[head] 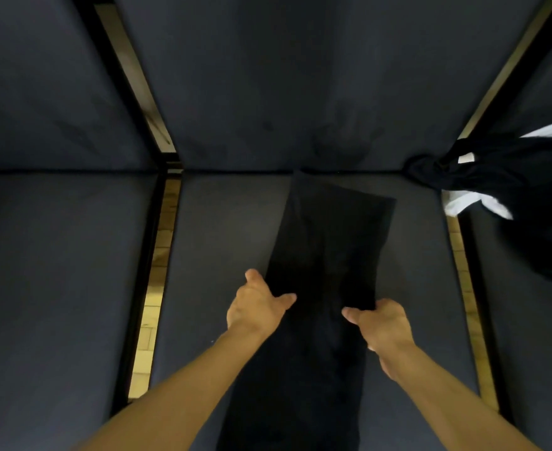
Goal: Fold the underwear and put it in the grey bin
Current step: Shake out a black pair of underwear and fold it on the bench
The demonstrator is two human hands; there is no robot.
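Forearms outstretched, left hand (257,304) and right hand (380,322) each in pinching grip on black underwear (330,242) edges.

Both hands, left hand (256,302) and right hand (380,323), pinch a long black underwear (326,255) strip lying mid-worktop (219,229).

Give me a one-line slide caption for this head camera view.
Both hands, left hand and right hand, grip the edges of black underwear spread on a dark padded surface.
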